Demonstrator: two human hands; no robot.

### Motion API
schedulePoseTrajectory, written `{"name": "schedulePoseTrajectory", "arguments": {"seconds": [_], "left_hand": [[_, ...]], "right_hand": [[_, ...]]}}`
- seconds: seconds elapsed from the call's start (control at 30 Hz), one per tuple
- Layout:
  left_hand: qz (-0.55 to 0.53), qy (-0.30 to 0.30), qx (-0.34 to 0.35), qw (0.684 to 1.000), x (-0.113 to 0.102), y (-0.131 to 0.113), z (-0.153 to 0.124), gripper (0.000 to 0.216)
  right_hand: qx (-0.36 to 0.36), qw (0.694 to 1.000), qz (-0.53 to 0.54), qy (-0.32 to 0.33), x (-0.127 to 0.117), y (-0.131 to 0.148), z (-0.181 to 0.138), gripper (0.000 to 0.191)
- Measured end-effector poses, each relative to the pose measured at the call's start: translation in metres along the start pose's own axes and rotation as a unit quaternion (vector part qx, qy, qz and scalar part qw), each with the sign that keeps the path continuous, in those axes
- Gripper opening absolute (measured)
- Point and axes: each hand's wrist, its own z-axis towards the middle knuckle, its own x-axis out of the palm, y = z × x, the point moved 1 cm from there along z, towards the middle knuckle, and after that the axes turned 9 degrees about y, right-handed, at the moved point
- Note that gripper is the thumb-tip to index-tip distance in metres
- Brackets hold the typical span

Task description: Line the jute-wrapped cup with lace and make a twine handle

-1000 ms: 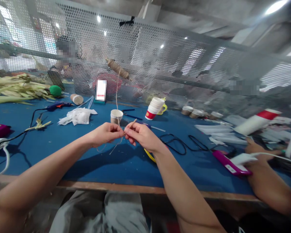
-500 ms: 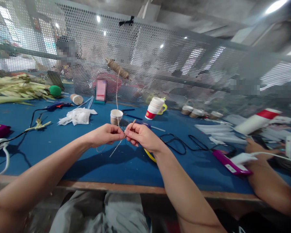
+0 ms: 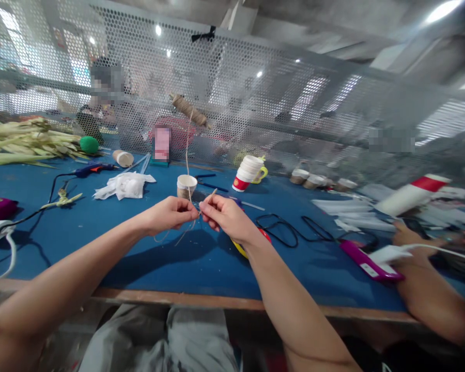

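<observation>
Above the blue table (image 3: 147,258), my left hand (image 3: 169,213) and my right hand (image 3: 225,217) meet fingertip to fingertip, both pinched on a thin brown twine (image 3: 187,150). The twine runs up to a spool (image 3: 189,110) hanging on the perforated mesh screen. Loose ends of it dangle below my fingers. A short piece sticks up from my right fingers. A paper cup (image 3: 186,186) stands just behind my hands.
A stack of red-and-white cups (image 3: 247,173), a white crumpled bag (image 3: 124,185), a glue gun (image 3: 93,168), black cables (image 3: 287,232) and green leaves (image 3: 27,140) lie on the table. Another person's hand (image 3: 411,238) rests at the right by a purple device (image 3: 366,261).
My hands stay together in nearly the same place. My right fingers shifted slightly on the twine, and the dangling ends swung a little.
</observation>
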Motion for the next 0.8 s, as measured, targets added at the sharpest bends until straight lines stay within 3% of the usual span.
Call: {"name": "schedulePoseTrajectory", "arguments": {"seconds": [0.2, 0.53, 0.67, 0.8], "left_hand": [[-0.074, 0.027, 0.006, 0.997, 0.004, 0.004, 0.002, 0.022], [-0.101, -0.003, 0.011, 0.995, 0.006, 0.003, 0.004, 0.029], [-0.002, -0.066, 0.024, 0.998, 0.002, 0.005, 0.010, 0.026], [0.143, -0.135, 0.058, 0.979, -0.009, 0.000, 0.017, 0.021]], "right_hand": [[-0.005, 1.000, 0.014, 0.011, -0.001, 0.002, -0.001, 0.032], [-0.003, 0.999, 0.043, -0.001, 0.003, -0.001, 0.001, 0.031], [-0.032, 0.997, 0.067, -0.019, 0.008, -0.005, 0.006, 0.030], [-0.049, 0.992, 0.099, -0.066, 0.009, -0.011, 0.015, 0.031]]}}
